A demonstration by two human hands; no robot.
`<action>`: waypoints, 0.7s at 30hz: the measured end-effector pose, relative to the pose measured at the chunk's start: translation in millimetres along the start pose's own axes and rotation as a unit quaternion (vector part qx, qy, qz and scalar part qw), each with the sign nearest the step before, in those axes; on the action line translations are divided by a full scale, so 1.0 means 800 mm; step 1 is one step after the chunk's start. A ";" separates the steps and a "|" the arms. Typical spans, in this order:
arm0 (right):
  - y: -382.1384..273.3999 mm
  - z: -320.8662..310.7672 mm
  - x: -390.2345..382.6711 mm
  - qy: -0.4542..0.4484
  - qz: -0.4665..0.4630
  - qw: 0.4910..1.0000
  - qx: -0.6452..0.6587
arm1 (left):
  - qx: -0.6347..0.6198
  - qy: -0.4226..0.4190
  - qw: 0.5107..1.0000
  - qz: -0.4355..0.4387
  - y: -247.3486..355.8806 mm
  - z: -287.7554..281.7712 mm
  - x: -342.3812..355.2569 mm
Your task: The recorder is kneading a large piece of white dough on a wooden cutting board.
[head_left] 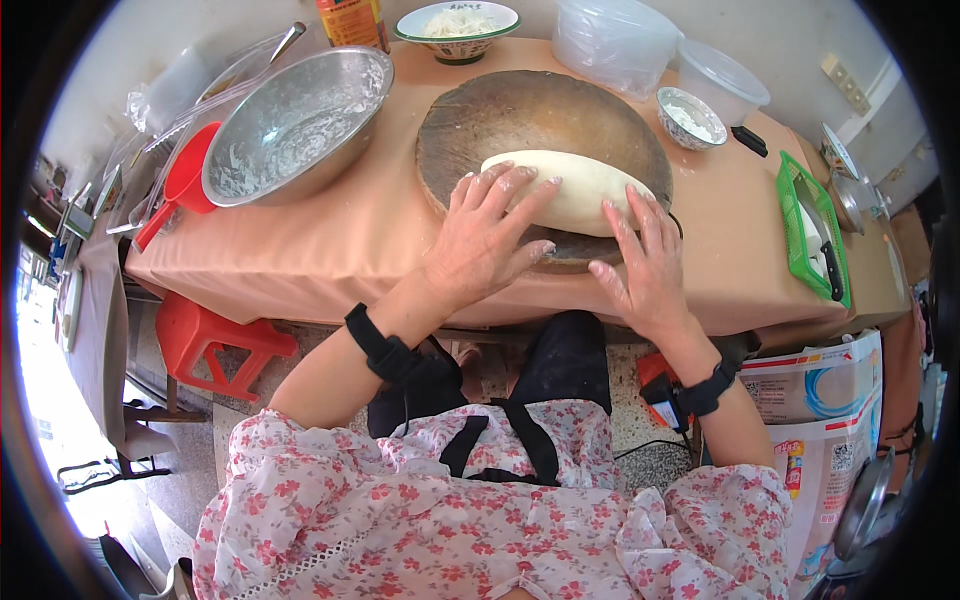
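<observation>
A thick, smooth log of pale dough [575,190] lies across the front half of a round wooden chopping board [500,110]. My left hand [485,225] rests on the dough's left part, its floury fingers spread and the thumb out toward the board's near edge. At the dough's right end is my right hand [648,255], fingers apart and tips at its near side, thumb pointing left. Neither hand is closed round the dough. Flour dusts the fingertips of both.
Left of the board a big steel basin [300,135] with floury walls sits beside a red dipper [185,180]. Behind stands a bowl of white shreds [460,22]. To the right are a small bowl of flour [690,118], a plastic tub [722,80] and a green basket [795,235] holding a knife.
</observation>
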State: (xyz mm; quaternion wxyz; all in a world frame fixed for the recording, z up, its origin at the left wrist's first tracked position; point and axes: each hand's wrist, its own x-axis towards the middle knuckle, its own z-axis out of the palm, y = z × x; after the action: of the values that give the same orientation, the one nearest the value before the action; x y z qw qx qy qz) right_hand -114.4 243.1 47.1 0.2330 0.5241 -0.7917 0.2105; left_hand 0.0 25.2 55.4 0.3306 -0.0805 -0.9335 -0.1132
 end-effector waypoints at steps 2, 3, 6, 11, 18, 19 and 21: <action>-0.011 -0.003 -0.007 -0.018 0.012 0.999 -0.024 | 0.068 -0.019 0.997 0.005 0.008 0.004 -0.002; -0.010 -0.001 -0.007 -0.028 0.021 0.999 -0.026 | 0.068 -0.020 0.997 0.006 0.012 0.006 0.001; 0.004 0.014 0.014 -0.012 0.034 0.999 -0.009 | 0.111 -0.049 0.992 -0.040 0.016 0.021 0.015; 0.052 0.042 0.069 -0.050 0.105 0.993 0.034 | 0.103 -0.093 0.985 -0.106 -0.022 0.051 0.078; 0.128 0.078 0.158 -0.133 0.186 0.964 0.137 | 0.057 -0.224 0.958 -0.171 -0.081 0.064 0.167; 0.142 0.084 0.169 -0.146 0.171 0.964 0.139 | 0.054 -0.238 0.952 -0.184 -0.085 0.067 0.178; 0.152 0.089 0.178 -0.158 0.157 0.965 0.141 | 0.046 -0.253 0.942 -0.218 -0.091 0.073 0.192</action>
State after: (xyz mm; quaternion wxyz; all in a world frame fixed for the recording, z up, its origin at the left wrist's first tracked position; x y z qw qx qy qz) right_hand -286.5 141.9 63.0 -0.0075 0.4475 -0.8530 0.2684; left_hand -169.3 -17.4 97.2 0.0546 0.1139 -0.9853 -0.1151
